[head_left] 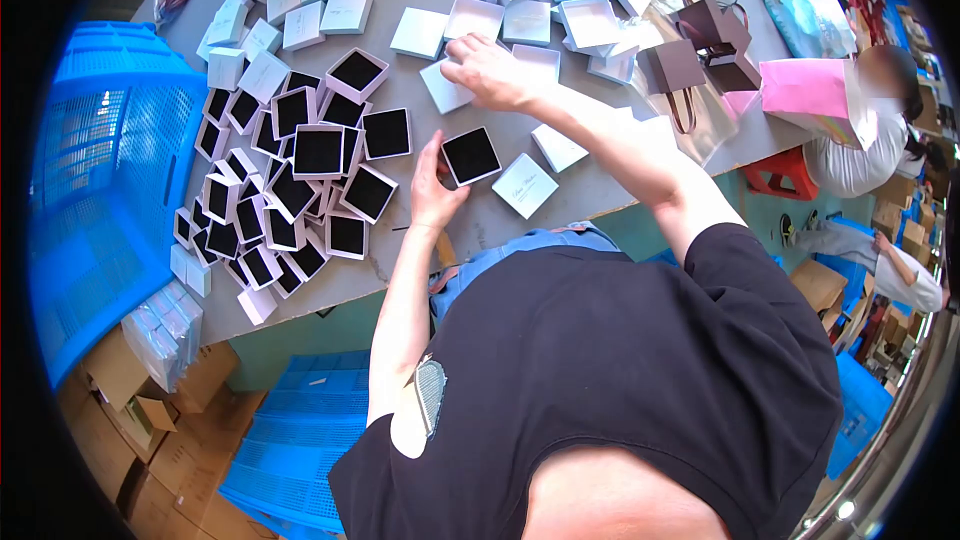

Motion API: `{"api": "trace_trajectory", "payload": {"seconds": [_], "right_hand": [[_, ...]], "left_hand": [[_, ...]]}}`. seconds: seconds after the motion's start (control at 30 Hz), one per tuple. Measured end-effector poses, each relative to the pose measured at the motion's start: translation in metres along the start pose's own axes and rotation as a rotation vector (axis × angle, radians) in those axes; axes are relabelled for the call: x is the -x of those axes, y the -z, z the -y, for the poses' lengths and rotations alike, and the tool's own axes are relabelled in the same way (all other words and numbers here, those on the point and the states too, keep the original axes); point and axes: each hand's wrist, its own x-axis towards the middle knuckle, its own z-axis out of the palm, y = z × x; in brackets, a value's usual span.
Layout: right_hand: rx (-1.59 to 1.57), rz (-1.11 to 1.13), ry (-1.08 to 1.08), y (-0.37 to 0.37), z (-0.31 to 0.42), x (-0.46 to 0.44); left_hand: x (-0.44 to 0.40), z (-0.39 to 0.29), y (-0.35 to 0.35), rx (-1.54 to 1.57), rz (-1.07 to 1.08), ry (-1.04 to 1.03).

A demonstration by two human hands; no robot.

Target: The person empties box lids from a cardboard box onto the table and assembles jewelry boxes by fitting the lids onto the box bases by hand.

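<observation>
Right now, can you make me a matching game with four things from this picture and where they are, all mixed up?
1. Left hand
2. Right hand
3. Pink bag
4. Big pile of black-lined boxes

A. Near the right edge of the grey table
B. Beside the big blue crate
C. Next to one black-lined box away from the pile
D. Reaching in among the pale lids

Pairs: 1-C, 2-D, 3-A, 4-B
</observation>
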Motion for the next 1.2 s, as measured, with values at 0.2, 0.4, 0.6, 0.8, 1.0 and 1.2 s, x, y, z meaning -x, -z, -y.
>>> {"api": "trace_trajectory", "payload": {"seconds": [0.2,0.4,0.6,0.8,1.0,1.2], "right_hand": [[-0.517,0.079,-0.093,0.015,0.028,0.044],[-0.369,0.126,-0.003,-0.010,0.051,0.075],[-0.198,0.129,-0.021,-0.012,0.061,0.081],[-0.148,0.107,-0.064,-0.022,0.065,0.085],[-0.073,0.196,-0.154,0.019,0.052,0.095],[0.167,0.004,-0.397,0.009,-0.016,0.091]], "left_hand": [[-0.008,0.012,-0.010,0.050,-0.105,0.046],[-0.009,0.017,-0.012,-0.027,-0.132,0.014],[-0.006,-0.001,-0.007,-0.016,-0.063,0.080],[0.008,-0.008,0.024,-0.401,-0.190,-0.266],[-0.019,-0.016,0.073,-1.017,-0.257,-0.314],[-0.048,-0.006,0.072,-1.054,-0.054,-0.388]]}}
